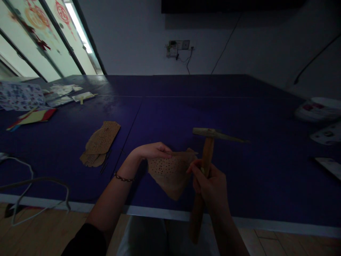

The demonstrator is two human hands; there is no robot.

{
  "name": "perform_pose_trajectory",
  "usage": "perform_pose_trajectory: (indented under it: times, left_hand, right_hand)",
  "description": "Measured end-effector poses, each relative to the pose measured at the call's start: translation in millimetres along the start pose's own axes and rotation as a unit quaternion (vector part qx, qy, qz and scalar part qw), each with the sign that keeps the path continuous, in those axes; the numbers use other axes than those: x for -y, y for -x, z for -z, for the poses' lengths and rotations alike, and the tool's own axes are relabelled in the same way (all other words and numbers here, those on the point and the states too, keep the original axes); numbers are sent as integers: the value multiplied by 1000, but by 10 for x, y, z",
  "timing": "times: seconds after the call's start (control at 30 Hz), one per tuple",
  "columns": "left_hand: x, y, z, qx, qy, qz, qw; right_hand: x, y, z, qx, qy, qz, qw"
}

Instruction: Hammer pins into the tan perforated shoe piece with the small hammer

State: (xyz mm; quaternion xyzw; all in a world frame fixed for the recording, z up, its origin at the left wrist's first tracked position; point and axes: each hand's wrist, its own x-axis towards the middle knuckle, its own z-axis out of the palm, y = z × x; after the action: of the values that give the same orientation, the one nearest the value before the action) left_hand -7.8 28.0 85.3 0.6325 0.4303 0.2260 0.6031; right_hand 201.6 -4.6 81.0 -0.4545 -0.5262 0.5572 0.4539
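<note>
One broad, dark-blue table (165,117) has, near its front edge, a wooden-handled metal hammer (207,153) gripped by the right hand (212,182) beside a hole-punched tan sheet (170,176), perhaps leather, pinched at its top by the left hand (155,150).

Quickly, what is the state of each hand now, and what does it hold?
Left hand: closed, holding the perforated brown sheet.
Right hand: closed, holding the wooden-handled hammer; whether it also grips the sheet cannot be told.
</note>
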Motion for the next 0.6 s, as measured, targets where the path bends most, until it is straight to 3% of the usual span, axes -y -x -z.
perform_pose_trajectory:
  times: [0.4, 0.6]
  left_hand:
    - [10, -4, -4, 8, 27, 8, 1000]
    - [34, -39, -39, 0, 14, 15, 1000]
  right_hand:
    - [22, 30, -16, 4, -6, -2, 1000]
    - [-24, 57, -76, 35, -13, -29, 999]
